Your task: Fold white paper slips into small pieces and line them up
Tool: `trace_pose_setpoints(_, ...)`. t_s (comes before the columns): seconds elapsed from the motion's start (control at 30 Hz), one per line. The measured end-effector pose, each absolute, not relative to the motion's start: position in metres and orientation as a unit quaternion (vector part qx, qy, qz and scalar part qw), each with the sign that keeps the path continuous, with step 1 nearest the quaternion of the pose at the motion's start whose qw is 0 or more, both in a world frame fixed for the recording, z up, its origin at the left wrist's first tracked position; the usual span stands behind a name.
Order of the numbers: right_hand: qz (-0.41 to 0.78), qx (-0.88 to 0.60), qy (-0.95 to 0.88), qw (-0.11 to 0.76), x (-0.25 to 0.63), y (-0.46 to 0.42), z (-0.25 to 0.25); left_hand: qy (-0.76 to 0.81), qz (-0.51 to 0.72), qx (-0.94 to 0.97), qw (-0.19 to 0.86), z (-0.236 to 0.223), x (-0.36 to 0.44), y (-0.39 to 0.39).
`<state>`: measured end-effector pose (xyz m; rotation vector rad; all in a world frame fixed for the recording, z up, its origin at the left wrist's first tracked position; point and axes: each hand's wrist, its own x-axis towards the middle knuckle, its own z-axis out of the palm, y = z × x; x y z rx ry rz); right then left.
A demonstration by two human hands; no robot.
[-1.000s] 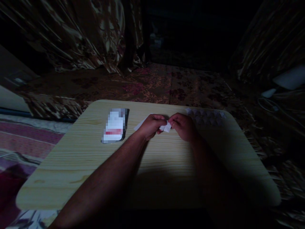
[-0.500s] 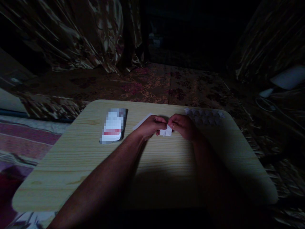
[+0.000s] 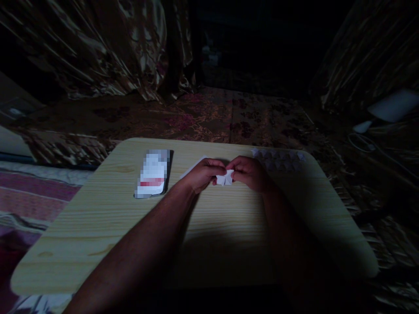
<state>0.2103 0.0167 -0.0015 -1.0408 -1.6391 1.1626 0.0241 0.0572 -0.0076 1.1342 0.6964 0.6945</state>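
Observation:
Between my hands is a small folded piece of white paper (image 3: 224,178), with creases and flaps showing on its near face. My left hand (image 3: 203,173) pinches its left side, thumb along the top. On its right side the thumb and fingers of my right hand (image 3: 251,173) are closed. A flat white sheet of paper (image 3: 200,164) lies partly behind my left hand on the table. Beyond my right hand stand several small folded paper pieces (image 3: 278,159) in two rows, dim in the shadow.
The light wooden table (image 3: 131,231) has rounded corners. On its left part lies a blurred-out phone-like object (image 3: 152,173). Patterned curtains (image 3: 131,48) and a floral-covered surface (image 3: 203,115) are behind. A white lamp-like object (image 3: 394,106) with a cable stands at the right.
My right thumb has moved down from the paper's top edge to its right side. The paper's flaps look more spread. The whole view has shifted slightly.

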Motion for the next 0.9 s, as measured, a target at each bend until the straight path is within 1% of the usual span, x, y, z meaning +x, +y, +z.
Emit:
trace_pose_setpoints(0.23, 0.438, -0.412, -0.679, 0.421, 0.2097, 0.0162, 0.0004, 0.317, 0.297, 0.555, 0.710, -0.0070, 0.0245, 0.0568)
trace_pose_setpoints(0.7, 0.506, -0.364, -0.680, 0.386, 0.2178, 0.0164, -0.0003, 0.319, 0.251, 0.594, 0.695, -0.0075, 0.0232, 0.0568)
trace_pose_setpoints(0.9, 0.502, -0.367, -0.680, 0.388, 0.2180, 0.0165, 0.0006, 0.308, 0.248, 0.605, 0.691, -0.0070, 0.0234, 0.0566)
